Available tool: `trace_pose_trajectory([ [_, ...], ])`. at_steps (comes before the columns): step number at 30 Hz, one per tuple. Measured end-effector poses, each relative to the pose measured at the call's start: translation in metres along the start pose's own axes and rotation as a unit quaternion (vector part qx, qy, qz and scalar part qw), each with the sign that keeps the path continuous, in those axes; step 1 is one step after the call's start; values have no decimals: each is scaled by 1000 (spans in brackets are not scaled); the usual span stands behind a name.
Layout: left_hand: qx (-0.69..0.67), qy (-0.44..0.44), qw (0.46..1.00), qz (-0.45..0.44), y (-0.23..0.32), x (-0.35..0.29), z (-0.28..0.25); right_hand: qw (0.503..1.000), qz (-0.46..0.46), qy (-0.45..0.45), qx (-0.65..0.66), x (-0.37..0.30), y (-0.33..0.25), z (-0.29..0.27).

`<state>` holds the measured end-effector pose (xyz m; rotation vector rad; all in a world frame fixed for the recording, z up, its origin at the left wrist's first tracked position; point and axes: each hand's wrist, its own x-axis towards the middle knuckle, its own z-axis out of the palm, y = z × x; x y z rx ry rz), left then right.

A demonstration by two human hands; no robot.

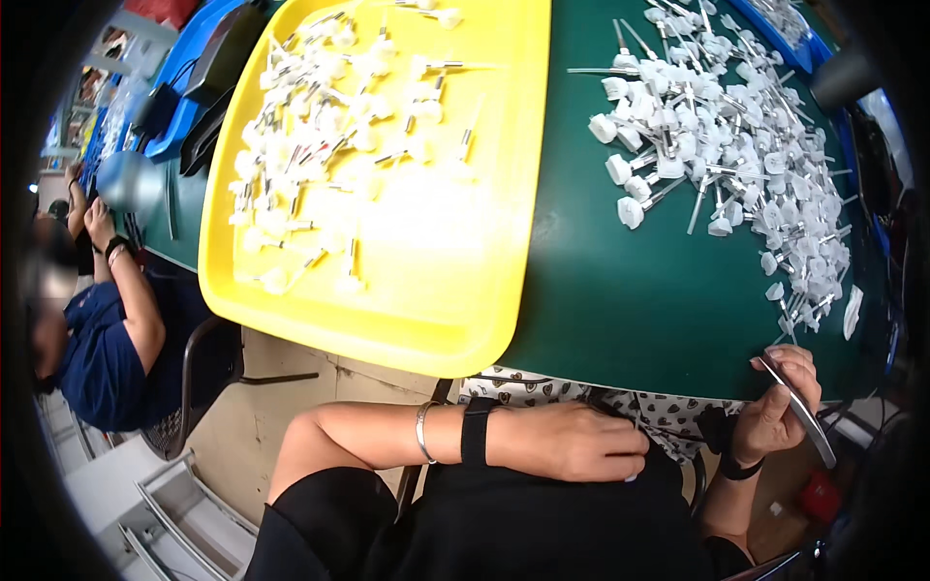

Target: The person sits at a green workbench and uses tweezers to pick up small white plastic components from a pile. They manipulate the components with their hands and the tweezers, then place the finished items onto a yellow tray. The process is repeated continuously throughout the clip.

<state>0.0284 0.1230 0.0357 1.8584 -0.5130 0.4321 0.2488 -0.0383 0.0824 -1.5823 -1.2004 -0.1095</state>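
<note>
My left hand [572, 441] rests against my black shirt at the table's near edge, its fingers lying loosely together; nothing shows in it. To the right, my right hand [772, 418] is closed around a thin, dark grey phone [802, 412], seen nearly edge-on and tilted. Beyond that hand, a large heap of small white plastic pieces with metal stems [736, 145] spreads over the green table [620, 320]. A yellow tray [441, 353] at the left of the heap holds many similar pieces [320, 136]. Neither hand touches the pieces.
Blue bins [775, 24] stand at the far right, and a blue tray [184, 58] with a black box [221, 58] at the far left. Another person in a navy top [107, 358] sits at the left. A small white scrap [852, 313] lies near the table's right edge.
</note>
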Motion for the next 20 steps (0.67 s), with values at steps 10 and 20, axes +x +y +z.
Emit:
trace_pose_trajectory([
  [10, 69, 229, 956, -169, -28, 2, 29, 996, -72, -6, 50, 4, 2, 7],
  [20, 247, 251, 925, -142, -12, 7, 76, 985, -95, 16, 140, -23, -6, -12],
])
